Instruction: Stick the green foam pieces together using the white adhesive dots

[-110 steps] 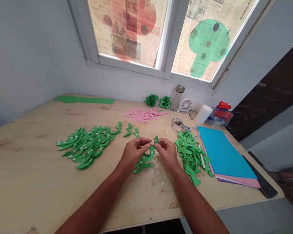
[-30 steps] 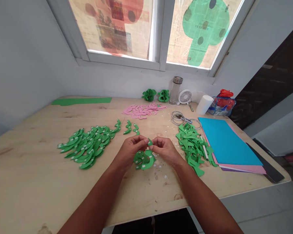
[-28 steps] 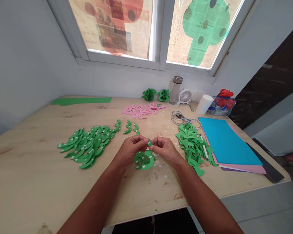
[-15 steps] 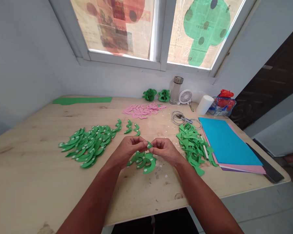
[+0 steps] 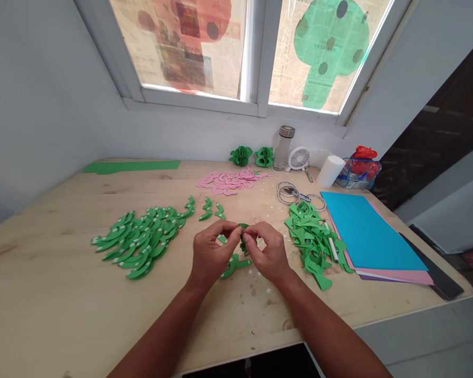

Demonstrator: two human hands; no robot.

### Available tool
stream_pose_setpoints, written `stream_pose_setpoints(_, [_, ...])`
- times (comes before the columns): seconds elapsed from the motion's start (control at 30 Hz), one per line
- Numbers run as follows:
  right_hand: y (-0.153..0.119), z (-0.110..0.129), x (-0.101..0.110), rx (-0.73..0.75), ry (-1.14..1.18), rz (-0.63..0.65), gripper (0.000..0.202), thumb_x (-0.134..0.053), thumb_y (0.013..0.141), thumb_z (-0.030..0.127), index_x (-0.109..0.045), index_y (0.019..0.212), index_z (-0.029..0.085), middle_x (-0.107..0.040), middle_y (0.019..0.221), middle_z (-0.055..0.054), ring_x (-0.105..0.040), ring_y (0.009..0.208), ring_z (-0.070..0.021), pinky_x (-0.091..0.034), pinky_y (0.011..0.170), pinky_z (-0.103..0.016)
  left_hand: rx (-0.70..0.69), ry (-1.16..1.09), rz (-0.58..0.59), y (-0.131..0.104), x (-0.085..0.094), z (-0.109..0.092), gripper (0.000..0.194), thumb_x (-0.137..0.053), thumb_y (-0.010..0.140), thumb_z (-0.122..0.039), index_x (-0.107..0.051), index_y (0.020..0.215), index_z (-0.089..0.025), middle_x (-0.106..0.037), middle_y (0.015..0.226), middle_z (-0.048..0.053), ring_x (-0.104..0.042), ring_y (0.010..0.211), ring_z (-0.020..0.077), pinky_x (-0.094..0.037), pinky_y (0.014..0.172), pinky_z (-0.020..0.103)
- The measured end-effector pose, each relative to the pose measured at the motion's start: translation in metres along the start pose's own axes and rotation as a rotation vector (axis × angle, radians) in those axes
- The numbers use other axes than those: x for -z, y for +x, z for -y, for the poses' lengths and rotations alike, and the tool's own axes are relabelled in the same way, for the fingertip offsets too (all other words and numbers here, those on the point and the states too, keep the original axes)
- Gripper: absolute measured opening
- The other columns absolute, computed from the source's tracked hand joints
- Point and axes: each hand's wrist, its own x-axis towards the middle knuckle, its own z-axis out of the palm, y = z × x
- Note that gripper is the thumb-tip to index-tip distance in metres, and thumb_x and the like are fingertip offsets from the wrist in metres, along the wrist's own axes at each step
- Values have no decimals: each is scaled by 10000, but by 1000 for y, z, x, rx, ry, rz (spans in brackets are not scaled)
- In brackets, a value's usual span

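Between the fingertips of my left hand and my right hand is a small green paper cutout, mostly covered by the fingers. Both hands are closed in a pinch, close together above the table. Under them lie a few loose green curved cutouts, partly hidden by the hands. To the left spreads a large pile of green curved cutouts with small white squares on their ends. Several more pieces lie in short zigzag stacks beyond my left hand.
Green paper scraps with a white pen lie right, beside blue sheets. Tape rolls, pink cutouts, folded green paper shapes, a glass bottle, a small fan and a white roll stand behind.
My fingers have shifted round the green cutout, which now hangs partly below the fingertips. Both hands have drawn slightly closer, and the loose cutouts beneath look rearranged. The view has tilted a little.
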Motion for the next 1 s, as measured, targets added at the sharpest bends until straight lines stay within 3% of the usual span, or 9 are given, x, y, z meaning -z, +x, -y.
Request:
stream_pose_setpoints(0.3, [0,-5,-3,-116,-12,8,101,-540,782,248,-585,705,200,-601,663,-20,-528,636,-151,-403,639,-288,170,-125,41,1,-4,3,132,-664,665,-305,-661,625,-179,-648,634,8,-579,605,159,-464,590,255])
stream_pose_setpoints(0.67, [2,2,-3,-286,122,-35,122,-555,724,252,-541,625,183,-546,564,17,-485,539,-113,-406,542,-227,-85,21,12,-4,-5,5,81,-624,712,-229,-652,659,-174,-648,651,-4,-589,611,133,-474,619,241])
stream_pose_setpoints(1.0, [2,0,-4,-300,127,-38,98,-529,712,219,-556,625,181,-559,560,15,-497,537,-112,-415,534,-217,-65,23,17,-3,-5,5,99,-624,714,-254,-650,656,-179,-647,638,-5,-595,602,136,-481,610,242])
